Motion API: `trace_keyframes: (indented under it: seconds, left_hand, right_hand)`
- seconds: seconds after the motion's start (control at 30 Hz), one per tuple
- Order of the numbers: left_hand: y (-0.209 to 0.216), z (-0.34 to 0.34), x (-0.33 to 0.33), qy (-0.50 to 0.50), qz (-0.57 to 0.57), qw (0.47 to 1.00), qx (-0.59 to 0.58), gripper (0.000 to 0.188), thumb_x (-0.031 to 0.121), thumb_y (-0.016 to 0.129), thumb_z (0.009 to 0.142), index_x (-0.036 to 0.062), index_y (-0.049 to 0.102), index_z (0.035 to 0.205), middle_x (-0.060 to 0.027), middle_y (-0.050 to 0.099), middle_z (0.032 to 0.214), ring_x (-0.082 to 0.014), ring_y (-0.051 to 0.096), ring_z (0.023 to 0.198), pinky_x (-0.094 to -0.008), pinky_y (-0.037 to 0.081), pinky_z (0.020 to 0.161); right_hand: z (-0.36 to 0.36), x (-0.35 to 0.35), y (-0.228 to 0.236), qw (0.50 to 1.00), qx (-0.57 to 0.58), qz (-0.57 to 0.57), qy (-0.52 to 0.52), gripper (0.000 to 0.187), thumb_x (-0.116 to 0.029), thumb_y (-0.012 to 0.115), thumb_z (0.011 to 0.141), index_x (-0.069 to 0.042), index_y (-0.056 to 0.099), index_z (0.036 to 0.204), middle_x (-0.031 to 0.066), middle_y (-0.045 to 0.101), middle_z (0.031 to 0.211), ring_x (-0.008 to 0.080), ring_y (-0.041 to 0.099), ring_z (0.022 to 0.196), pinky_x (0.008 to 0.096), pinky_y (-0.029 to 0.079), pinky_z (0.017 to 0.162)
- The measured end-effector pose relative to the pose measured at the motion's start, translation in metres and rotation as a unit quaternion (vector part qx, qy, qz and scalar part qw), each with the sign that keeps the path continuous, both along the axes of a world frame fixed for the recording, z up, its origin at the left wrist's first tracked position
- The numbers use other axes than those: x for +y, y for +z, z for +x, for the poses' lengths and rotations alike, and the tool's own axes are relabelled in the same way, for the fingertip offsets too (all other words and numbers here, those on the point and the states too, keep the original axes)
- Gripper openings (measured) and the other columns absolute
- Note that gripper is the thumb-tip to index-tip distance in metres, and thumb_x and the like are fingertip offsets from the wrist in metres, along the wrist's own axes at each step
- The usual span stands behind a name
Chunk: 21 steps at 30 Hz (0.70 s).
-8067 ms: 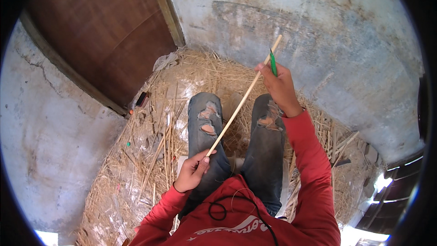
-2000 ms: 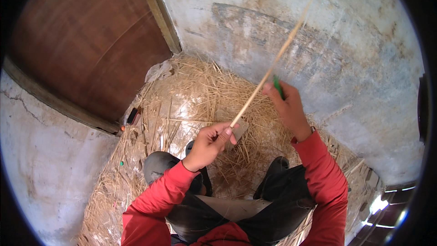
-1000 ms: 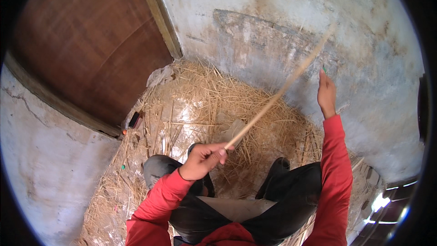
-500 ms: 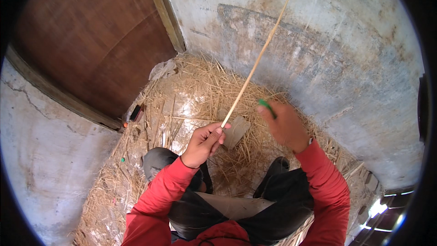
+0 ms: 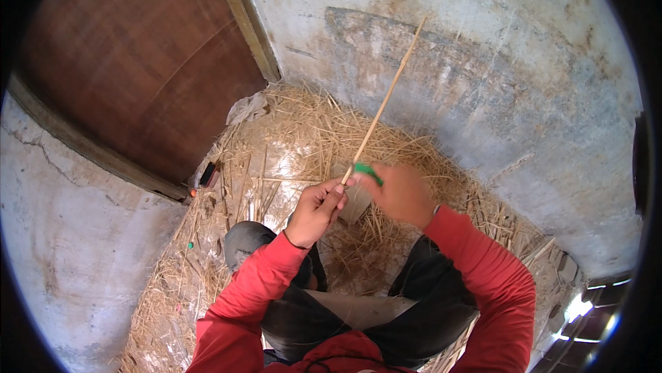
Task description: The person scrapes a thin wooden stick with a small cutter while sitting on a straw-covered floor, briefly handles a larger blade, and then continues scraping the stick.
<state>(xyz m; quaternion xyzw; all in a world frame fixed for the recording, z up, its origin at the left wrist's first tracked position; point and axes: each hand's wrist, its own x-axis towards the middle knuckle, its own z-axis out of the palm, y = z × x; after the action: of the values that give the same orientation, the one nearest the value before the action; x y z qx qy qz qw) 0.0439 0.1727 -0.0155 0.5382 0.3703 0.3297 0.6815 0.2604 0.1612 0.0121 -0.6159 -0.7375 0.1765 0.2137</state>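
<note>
A long, thin, straw-coloured stick (image 5: 386, 99) slants up and away to the right from my left hand (image 5: 314, 213). The fingers and thumb of that hand pinch its near end. My right hand (image 5: 405, 195), slightly blurred, is closed on a small green tool (image 5: 367, 171), whose exact kind I cannot make out. The tool's end meets the stick just above my left fingertips, or nearly so; I cannot tell if they touch. Under my hands, a flat greyish piece (image 5: 356, 205) lies among the shavings.
Straw-like strips and shavings (image 5: 303, 114) cover the floor around my bent legs. A stained wall (image 5: 496, 83) rises ahead and right, a brown door (image 5: 138, 69) stands at the left. A crumpled pale cloth (image 5: 247, 109) and a dark small object (image 5: 207, 174) lie near the door.
My right hand has moved left with the green tool, from apart to beside the stick near my left fingers. The stick's far tip has dipped lower and slightly left.
</note>
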Motion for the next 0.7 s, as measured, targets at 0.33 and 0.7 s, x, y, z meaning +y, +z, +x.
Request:
trace_keyframes:
  seconds: [0.33,0.7]
  left_hand:
    - [0.007,-0.038,-0.018,-0.061,-0.049,0.995,-0.062,0.035,0.021,0.042,0.110,0.0009,0.057,0.135,0.0023,0.051,0.075,-0.0030,0.038,0.051,-0.0190,0.031,0.045]
    - [0.015,-0.019,-0.013,-0.043,-0.088,0.989,-0.111,0.035,0.020,0.042,0.110,0.0000,0.055,0.136,0.0017,0.047,0.075,-0.0040,0.035,0.052,-0.0198,0.030,0.044]
  right_hand:
    - [0.174,0.026,-0.012,0.928,0.230,0.087,-0.281,0.052,-0.043,0.051,0.105,0.001,0.060,0.077,0.0012,0.050,0.065,0.0124,0.043,0.060,0.0327,0.038,0.058]
    - [0.050,-0.003,0.026,0.983,0.169,0.037,-0.054,0.044,-0.038,0.053,0.103,0.002,0.063,0.088,0.0129,0.045,0.058,0.0212,0.043,0.054,0.0401,0.036,0.055]
